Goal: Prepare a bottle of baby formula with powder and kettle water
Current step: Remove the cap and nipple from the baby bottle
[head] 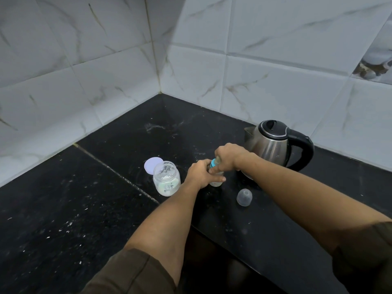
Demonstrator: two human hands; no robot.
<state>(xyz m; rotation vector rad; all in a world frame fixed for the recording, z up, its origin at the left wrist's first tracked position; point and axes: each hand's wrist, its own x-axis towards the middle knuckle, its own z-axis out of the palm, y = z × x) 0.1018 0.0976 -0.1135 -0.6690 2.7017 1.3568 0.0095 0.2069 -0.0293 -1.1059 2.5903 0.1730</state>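
Item: small clear plastic baby bottle (216, 183) with blue screw collar (212, 165), stood on black stone counter (106, 209) near steel kettle (269, 145) | Hands: left hand (200, 174) wrapped round body, right hand (229, 155) curled over collar | Handling: judged light, stiff, slippery if wet — best gripped at body.

kettle (269, 145): brushed steel | countertop (84, 209): speckled stone | jar (166, 178): probably clear plastic

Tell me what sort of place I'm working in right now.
Most likely a home kitchen corner: a black stone countertop meets marble-look wall tiles, with a steel electric kettle and an open jar of white powder standing on it beside the baby bottle.
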